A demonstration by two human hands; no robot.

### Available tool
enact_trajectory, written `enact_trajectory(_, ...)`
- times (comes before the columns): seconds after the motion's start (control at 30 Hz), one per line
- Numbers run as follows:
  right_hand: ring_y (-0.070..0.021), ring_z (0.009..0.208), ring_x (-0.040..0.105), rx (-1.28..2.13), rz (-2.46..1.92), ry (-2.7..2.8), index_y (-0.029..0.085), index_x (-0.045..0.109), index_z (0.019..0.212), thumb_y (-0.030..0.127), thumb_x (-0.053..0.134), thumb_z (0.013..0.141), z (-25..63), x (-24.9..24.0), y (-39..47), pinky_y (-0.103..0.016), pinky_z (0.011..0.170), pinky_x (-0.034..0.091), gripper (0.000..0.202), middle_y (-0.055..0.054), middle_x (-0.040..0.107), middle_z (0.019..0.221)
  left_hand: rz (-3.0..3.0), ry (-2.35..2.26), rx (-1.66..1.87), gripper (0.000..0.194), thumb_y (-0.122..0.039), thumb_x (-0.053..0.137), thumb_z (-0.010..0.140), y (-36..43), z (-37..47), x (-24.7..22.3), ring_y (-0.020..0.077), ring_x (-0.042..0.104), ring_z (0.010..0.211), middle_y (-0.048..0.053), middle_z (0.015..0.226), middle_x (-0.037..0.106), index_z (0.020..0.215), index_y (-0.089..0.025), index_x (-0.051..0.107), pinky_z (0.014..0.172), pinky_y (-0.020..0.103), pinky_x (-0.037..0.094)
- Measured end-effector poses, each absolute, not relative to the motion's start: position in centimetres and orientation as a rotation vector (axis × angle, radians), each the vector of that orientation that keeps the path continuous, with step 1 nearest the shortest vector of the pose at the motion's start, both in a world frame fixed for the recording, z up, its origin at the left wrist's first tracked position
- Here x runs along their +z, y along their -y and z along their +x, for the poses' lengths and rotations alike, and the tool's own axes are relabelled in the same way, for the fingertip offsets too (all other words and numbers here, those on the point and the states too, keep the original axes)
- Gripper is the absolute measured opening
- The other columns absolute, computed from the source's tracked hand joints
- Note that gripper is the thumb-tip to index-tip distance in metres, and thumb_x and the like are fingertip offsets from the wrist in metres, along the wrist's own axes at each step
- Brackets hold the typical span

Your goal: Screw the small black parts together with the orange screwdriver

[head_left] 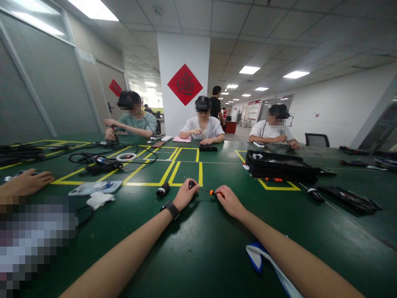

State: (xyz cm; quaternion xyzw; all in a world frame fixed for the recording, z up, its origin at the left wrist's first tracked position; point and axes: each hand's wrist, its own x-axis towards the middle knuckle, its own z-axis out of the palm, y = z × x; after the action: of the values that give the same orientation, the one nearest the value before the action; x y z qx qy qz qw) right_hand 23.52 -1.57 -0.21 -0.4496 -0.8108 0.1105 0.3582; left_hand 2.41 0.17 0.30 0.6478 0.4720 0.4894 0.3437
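Near the middle of the green table (186, 252), my left hand (186, 193) is closed around a small black part (191, 184). My right hand (230, 200) grips a screwdriver (212, 193) by its orange and black handle. Its thin shaft points left, and the tip meets or lies very close to the black part; the exact contact is too small to tell. Left of my left hand a black cylindrical piece with a white ring (163, 189) lies on the table. A dark watch is on my left wrist.
Black trays (279, 165) stand at the right, with a black panel (350, 198) beyond them. Cables, a phone (96, 188) and a tissue (100, 200) lie left. A co-worker's hand (35, 181) rests far left; three people sit opposite. A blue-white strap (273, 263) lies under my right forearm.
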Motion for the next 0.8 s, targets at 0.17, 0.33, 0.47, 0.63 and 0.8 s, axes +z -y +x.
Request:
enact_trajectory(0.17, -0.0142, 0.082, 0.049, 0.333, -1.118, 2.060, 0.018, 0.055, 0.087, 0.018, 0.052, 0.074, 23.5, 0.4, 2.2, -0.028, 0.076, 0.039, 0.014, -0.002, 0.054, 0.087, 1.722, -1.213, 1.264, 0.029, -0.044, 0.053, 0.070, 0.0, 2.3, 0.5, 0.0139, 0.057, 0.064, -0.001, 0.067, 0.058, 0.083, -0.018, 0.051, 0.063, 0.026, 0.042)
enact_trajectory(0.33, -0.0142, 0.084, 0.049, 0.394, -1.181, 2.029, 0.018, 0.057, 0.089, 0.025, 0.046, 0.080, 23.4, 0.2, 1.9, -0.028, 0.078, 0.038, 0.015, -0.003, 0.056, 0.087, 1.747, -1.208, 1.277, 0.025, -0.041, 0.052, 0.072, 0.0, 2.3, 0.4, 0.0129, 0.055, 0.063, -0.002, 0.066, 0.057, 0.083, -0.019, 0.050, 0.064, 0.026, 0.042)
enact_trajectory(0.47, -0.0153, 0.088, 0.047, 0.274, -1.224, 2.094, 0.016, 0.059, 0.086, 0.023, 0.037, 0.086, 23.4, 0.0, 1.7, -0.030, 0.082, 0.035, 0.023, -0.005, 0.055, 0.088, 1.781, -1.192, 1.283, 0.022, -0.039, 0.049, 0.074, -0.2, 2.2, 0.2, 0.0126, 0.054, 0.064, -0.003, 0.067, 0.055, 0.083, -0.019, 0.050, 0.064, 0.025, 0.041)
enact_trajectory(0.63, -0.0160, 0.087, 0.047, 0.203, -1.143, 2.231, 0.017, 0.056, 0.091, 0.024, 0.043, 0.084, 23.3, 0.4, 2.4, -0.029, 0.079, 0.036, 0.017, -0.006, 0.054, 0.091, 1.830, -1.192, 1.368, 0.016, -0.032, 0.050, 0.074, -0.4, 1.9, 0.1, 0.0125, 0.052, 0.074, 0.000, 0.084, 0.057, 0.084, -0.019, 0.051, 0.070, 0.025, 0.040)
enact_trajectory(0.8, -0.0162, 0.086, 0.047, 0.233, -1.099, 2.227, 0.019, 0.053, 0.095, 0.022, 0.051, 0.079, 23.3, 0.6, 2.7, -0.029, 0.077, 0.037, 0.017, -0.004, 0.054, 0.091, 1.745, -1.120, 1.364, 0.027, -0.031, 0.051, 0.074, -0.6, 1.8, -0.1, 0.0122, 0.053, 0.077, 0.000, 0.087, 0.058, 0.098, -0.020, 0.048, 0.075, 0.026, 0.040)
